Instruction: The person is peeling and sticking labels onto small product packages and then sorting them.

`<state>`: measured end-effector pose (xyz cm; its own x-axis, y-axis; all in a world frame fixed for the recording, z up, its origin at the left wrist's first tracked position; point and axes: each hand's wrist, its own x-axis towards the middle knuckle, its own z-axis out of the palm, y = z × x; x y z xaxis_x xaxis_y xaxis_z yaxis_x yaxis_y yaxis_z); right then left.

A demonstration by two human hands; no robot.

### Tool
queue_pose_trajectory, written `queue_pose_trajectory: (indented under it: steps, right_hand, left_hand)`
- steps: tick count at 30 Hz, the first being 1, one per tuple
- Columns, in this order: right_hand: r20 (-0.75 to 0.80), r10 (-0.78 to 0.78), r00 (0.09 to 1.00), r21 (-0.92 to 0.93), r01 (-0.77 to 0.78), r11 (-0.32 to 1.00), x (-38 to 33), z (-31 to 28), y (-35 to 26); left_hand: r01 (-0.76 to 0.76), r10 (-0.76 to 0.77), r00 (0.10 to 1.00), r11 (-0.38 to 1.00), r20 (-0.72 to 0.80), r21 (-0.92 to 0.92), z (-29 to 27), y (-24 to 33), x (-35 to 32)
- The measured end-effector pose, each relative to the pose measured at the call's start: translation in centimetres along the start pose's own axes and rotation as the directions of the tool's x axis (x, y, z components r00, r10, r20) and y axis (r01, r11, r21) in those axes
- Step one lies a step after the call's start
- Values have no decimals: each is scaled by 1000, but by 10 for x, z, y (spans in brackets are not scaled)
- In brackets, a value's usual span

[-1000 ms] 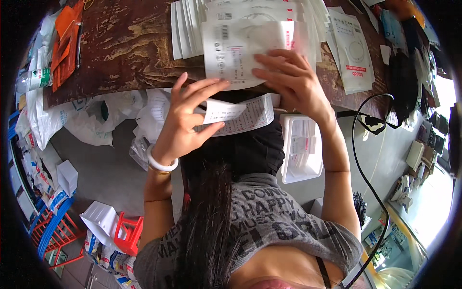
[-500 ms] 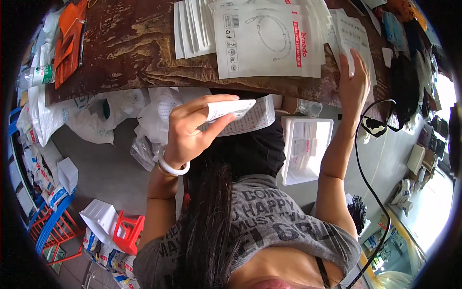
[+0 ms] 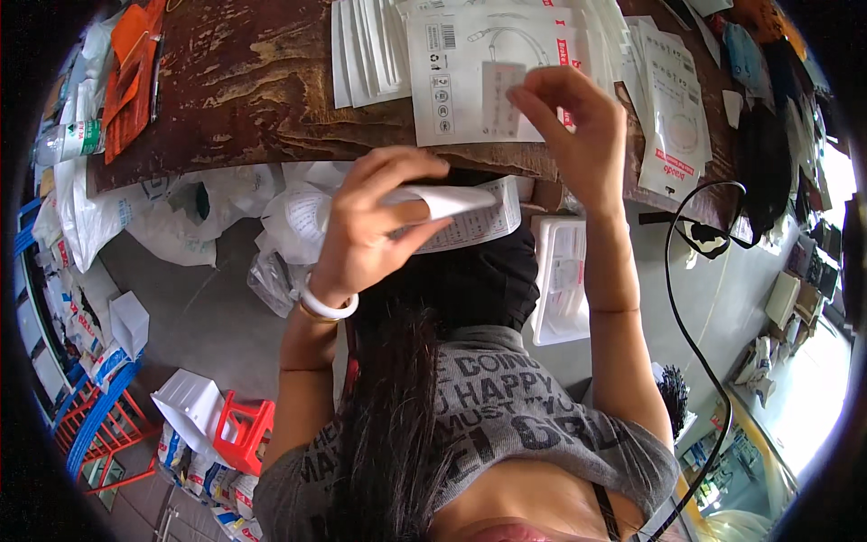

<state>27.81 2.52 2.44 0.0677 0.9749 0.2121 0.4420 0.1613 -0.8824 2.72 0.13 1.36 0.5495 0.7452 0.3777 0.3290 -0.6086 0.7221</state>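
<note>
My left hand (image 3: 366,221) is closed around a curled white sheet of printed labels (image 3: 479,224), which hangs just off the table's front edge. Between the thumb and forefinger of my right hand (image 3: 585,126) is a small translucent sticker (image 3: 499,99). It hovers over or touches the top white packet (image 3: 442,99), which has a cable drawing and red print; which of the two I cannot tell. More white packets (image 3: 366,54) lie fanned out to the left of it. Another pile of packets (image 3: 673,126) lies to the right of my right hand.
Orange folders (image 3: 131,81) lie at the left end of the brown wooden table (image 3: 244,90). A white bin (image 3: 560,298) holding packets stands below the edge. Plastic bags (image 3: 190,217) sit under the table. A black cable (image 3: 677,307) loops down on the right.
My right hand has moved left from the right-hand packets to the central packet and now holds a small sticker. In my left hand the label sheet has shifted and curled.
</note>
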Motion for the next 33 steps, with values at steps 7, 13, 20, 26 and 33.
queue_pose_trajectory:
  steps: [7,13,20,26,33]
  right_hand:
    - [73,124,990,137,-133,982,7,23,16]
    - [76,-270,960,-453,275,848,10,27,18]
    - [384,-436,814,-345,565,750,-4,25,19]
    - [499,-308,810,-348,513,785,-41,39,-9]
    - [368,-399,839,-355,524,774,-50,45,3]
  left_hand:
    - [-30,11,998,956,69,292,22,-8,-2]
    - [-19,-15,996,923,87,384,36,-11,-3]
    - [-14,-12,997,947,79,320,29,-10,-26]
    - [-39,30,992,996,121,74,4,14,-52]
    - [14,-22,995,996,98,87,7,12,-63]
